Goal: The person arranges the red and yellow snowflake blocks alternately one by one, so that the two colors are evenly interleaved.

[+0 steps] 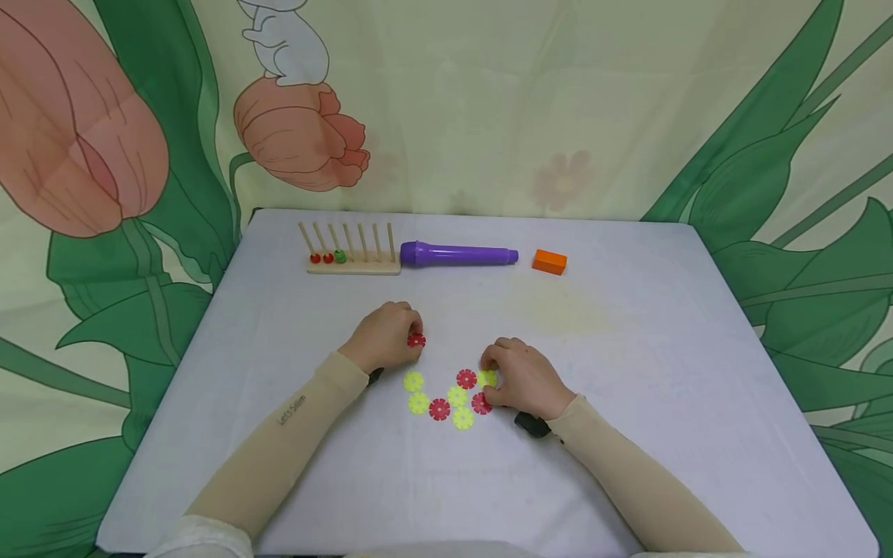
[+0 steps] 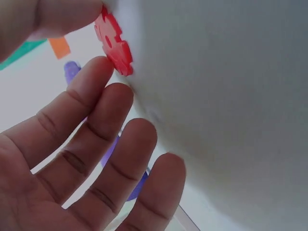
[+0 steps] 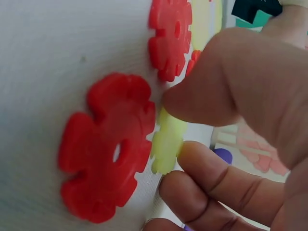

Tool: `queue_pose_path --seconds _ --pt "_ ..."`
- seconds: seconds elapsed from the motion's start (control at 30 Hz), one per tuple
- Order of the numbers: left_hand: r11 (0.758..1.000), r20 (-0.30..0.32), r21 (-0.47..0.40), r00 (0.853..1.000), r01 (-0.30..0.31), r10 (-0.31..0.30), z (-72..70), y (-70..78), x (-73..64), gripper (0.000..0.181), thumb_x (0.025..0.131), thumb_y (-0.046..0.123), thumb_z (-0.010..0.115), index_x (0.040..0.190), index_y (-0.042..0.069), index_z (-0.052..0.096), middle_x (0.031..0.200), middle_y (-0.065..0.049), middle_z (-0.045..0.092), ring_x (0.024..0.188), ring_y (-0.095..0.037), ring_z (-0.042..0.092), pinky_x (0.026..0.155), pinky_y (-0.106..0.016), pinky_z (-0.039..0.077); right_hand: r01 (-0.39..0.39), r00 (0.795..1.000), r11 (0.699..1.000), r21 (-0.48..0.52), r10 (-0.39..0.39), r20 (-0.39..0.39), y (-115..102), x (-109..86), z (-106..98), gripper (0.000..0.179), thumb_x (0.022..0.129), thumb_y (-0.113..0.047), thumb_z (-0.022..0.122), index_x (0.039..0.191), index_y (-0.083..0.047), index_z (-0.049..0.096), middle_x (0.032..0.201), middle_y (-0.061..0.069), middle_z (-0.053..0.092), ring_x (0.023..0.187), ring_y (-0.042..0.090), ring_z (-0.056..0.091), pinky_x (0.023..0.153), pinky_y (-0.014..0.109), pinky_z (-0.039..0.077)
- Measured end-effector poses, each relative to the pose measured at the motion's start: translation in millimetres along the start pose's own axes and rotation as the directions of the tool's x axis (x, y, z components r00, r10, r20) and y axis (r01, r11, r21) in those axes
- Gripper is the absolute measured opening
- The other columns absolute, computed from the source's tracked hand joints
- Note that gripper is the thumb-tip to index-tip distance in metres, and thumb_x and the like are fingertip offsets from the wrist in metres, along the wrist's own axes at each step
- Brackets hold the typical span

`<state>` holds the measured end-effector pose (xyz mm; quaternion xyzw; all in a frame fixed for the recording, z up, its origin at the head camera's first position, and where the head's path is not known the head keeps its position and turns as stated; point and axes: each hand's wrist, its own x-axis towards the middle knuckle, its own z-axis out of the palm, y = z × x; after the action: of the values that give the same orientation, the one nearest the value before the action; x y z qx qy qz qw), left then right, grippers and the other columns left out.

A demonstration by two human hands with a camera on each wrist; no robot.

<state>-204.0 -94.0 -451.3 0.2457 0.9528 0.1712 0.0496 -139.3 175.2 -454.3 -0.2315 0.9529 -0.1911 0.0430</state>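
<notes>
My left hand (image 1: 385, 335) pinches a red notched plastic disc (image 2: 115, 45) between thumb and index finger, above the table. The other fingers spread loosely. My right hand (image 1: 526, 377) is low over the table, its thumb and bent fingers around the edges of a yellow notched disc (image 3: 167, 139), which they partly cover. Two red discs lie beside that hand: one red disc (image 1: 466, 378) to its left, and another red disc (image 1: 480, 404) partly under the thumb. More loose discs lie between the hands, including a red disc (image 1: 439, 409) and several yellow discs (image 1: 463, 418).
Toward the back of the white table (image 1: 335, 480) stands a wooden peg rack (image 1: 356, 269) with two red beads and one green bead. A purple stick-shaped object (image 1: 460, 255) lies beside it, then an orange block (image 1: 549, 262). A printed curtain (image 1: 453, 116) hangs behind.
</notes>
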Motion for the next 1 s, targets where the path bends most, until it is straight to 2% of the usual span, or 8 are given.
queue_pose_path --seconds 0.13,0.3,0.67,1.0 --pt "0.999 0.039 -0.015 0.999 0.028 -0.027 -1.7 -5.3 5.8 0.013 0.078 0.018 0.079 0.087 0.012 0.072 0.086 -0.001 0.063 0.08 -0.017 0.055 0.073 -0.031 0.05 0.0 1.0 1.0 -0.004 0.0 0.001 -1 0.6 0 0.024 0.076 -0.019 0.083 0.096 -0.013 0.071 0.091 -0.002 0.065 0.087 0.015 0.055 0.074 0.03 0.053" --pt "1.0 0.057 -0.021 0.998 0.017 -0.016 -3.3 -7.0 9.2 0.013 0.073 0.017 0.078 0.08 0.013 0.067 0.083 -0.001 0.06 0.077 -0.017 0.054 0.071 -0.031 0.047 0.005 1.0 1.0 -0.014 -0.006 -0.014 -1 0.7 1 0.025 0.077 -0.019 0.082 0.099 -0.013 0.073 0.092 -0.001 0.067 0.088 0.017 0.057 0.073 0.031 0.054" --pt "1.0 0.041 -0.02 0.999 0.001 -0.001 -4.6 -8.7 11.7 0.015 0.072 0.012 0.076 0.079 0.015 0.064 0.078 0.001 0.061 0.075 -0.016 0.054 0.069 -0.03 0.045 0.04 0.999 0.999 -0.021 -0.041 -0.028 1 2.4 -1 0.026 0.077 -0.019 0.082 0.102 -0.011 0.078 0.098 0.004 0.073 0.09 0.02 0.061 0.078 0.035 0.059" --pt "0.999 0.007 0.029 1.0 -0.021 0.021 -7.2 -8.7 14.7 0.015 0.072 0.009 0.075 0.084 0.011 0.066 0.078 -0.001 0.06 0.074 -0.017 0.054 0.069 -0.032 0.046 0.013 1.0 0.999 0.034 -0.013 -0.014 5 13.9 -3 0.026 0.078 -0.019 0.082 0.102 -0.008 0.078 0.098 0.003 0.074 0.091 0.019 0.063 0.083 0.037 0.059"
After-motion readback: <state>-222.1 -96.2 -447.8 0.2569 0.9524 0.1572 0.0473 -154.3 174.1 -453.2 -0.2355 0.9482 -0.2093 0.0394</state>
